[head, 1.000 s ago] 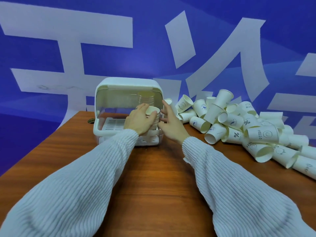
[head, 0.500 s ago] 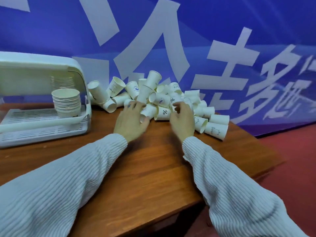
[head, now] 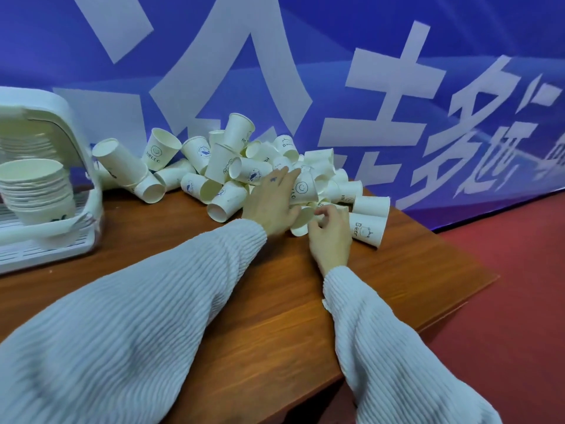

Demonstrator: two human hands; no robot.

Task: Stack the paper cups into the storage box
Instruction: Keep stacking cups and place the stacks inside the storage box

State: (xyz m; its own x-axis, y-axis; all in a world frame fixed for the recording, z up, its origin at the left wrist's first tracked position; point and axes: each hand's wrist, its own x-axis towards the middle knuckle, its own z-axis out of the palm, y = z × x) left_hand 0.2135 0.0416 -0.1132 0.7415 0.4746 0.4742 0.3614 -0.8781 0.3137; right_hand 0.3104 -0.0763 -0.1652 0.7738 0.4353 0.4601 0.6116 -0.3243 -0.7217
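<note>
The storage box (head: 88, 191) holds one nested stack of cups (head: 36, 191). Right of it, the left hand (head: 270, 206) lies fingers-straight on a smiley cup (head: 304, 189) in the loose pile (head: 232, 166). The right hand (head: 331, 232) curls there too; I cannot tell its grasp.

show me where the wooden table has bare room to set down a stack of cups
Bare brown wooden table lies between the white plastic storage box and the pile of white paper cups; more lies near its front right corner. The back right is crowded with cups, where the left hand and right hand are.
</note>
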